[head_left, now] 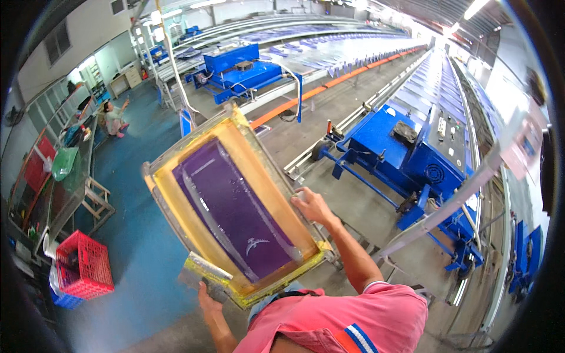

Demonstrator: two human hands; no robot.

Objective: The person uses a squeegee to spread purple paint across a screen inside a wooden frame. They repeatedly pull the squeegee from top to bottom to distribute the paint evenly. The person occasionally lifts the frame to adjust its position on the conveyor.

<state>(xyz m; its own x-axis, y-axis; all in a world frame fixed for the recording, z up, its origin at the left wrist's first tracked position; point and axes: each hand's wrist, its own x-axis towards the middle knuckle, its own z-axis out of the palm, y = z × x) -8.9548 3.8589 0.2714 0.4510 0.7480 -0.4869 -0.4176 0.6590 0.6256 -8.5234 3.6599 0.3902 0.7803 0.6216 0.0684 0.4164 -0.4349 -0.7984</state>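
Observation:
A screen-printing frame (306, 247) tilts in front of me, its mesh yellow-orange around a dark purple panel (229, 206). Wet-looking streaks run along the panel's sides, and a small pale emblem shows near its lower end. My right hand (312, 206) is closed on the frame's right edge. At the lower left corner, my left hand (209, 301) grips a flat grey squeegee (206, 273) with yellow stains and a pale upper edge. Its fingers are partly hidden behind it. The squeegee overlaps the frame's corner; whether they touch I cannot tell.
A blue wheeled machine (400, 138) stands on rails at right, another blue machine (241, 73) farther back. Long printing tables (435, 73) stretch away. At left are a red crate (85, 265) on a blue one, a workbench (73, 194) and a crouching person (113, 119).

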